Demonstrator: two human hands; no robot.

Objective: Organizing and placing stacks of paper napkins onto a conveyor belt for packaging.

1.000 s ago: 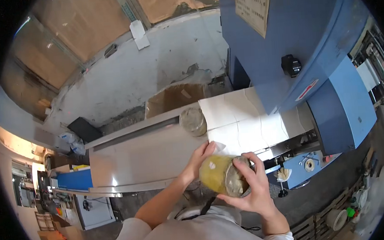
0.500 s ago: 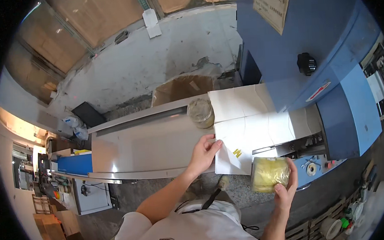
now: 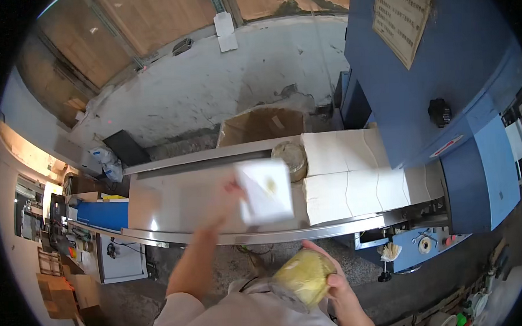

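Note:
My left hand [image 3: 232, 191], smeared by motion, holds a white paper piece [image 3: 257, 207] with a small yellow mark over the smooth metal tabletop [image 3: 183, 196]. Whether the paper is a flat sheet or a bag, I cannot tell. Close to my body, my right hand [image 3: 337, 282] grips a yellow bundle [image 3: 304, 274] in clear plastic wrap, with its thumb on the near side. Overlapping white paper pieces [image 3: 342, 194] lie in two rows to the right, running toward the blue machine [image 3: 410, 90]. At their left end sits a round, translucent roll-like object [image 3: 290, 160].
An open cardboard box [image 3: 262, 126] stands behind the table. The blue machine with a black knob [image 3: 439, 112] rises at the right. Below it is a blue tray [image 3: 422, 249] with small tools. Farther left lies a blue panel [image 3: 103, 221].
My left hand has lifted the end paper from the near row and carried it left over the table. My right hand has brought the wrapped yellow bundle left and nearer my body, tilting it.

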